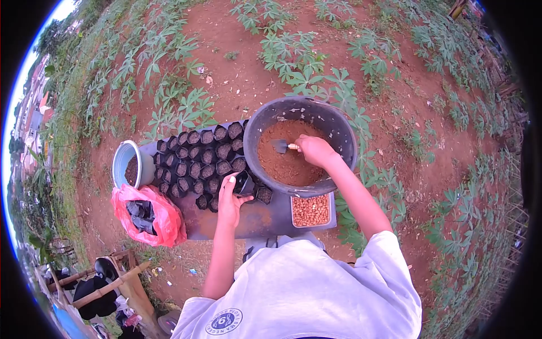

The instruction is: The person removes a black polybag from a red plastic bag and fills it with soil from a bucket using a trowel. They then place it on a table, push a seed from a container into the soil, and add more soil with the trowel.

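Observation:
My right hand (314,150) is closed round the light handle of a small hand trowel (279,146). The grey blade rests on the reddish-brown soil (291,166) inside a large dark bucket (255,161). To the left, my left hand (228,200) holds a black plastic seedling bag (244,185) by its side, thumb and fingers around it. How full that bag is, I cannot make out. Just beyond it stand rows of similar black bags (195,153) filled with dark soil, packed together on a table (254,220).
A clear container of tan seeds or nuts (310,211) sits at the table's near right. On the left are a pale bucket (119,164) with soil and a red plastic bag (169,223) holding black plastic. Leafy plants (293,53) grow beyond; a bamboo frame (113,282) stands lower left.

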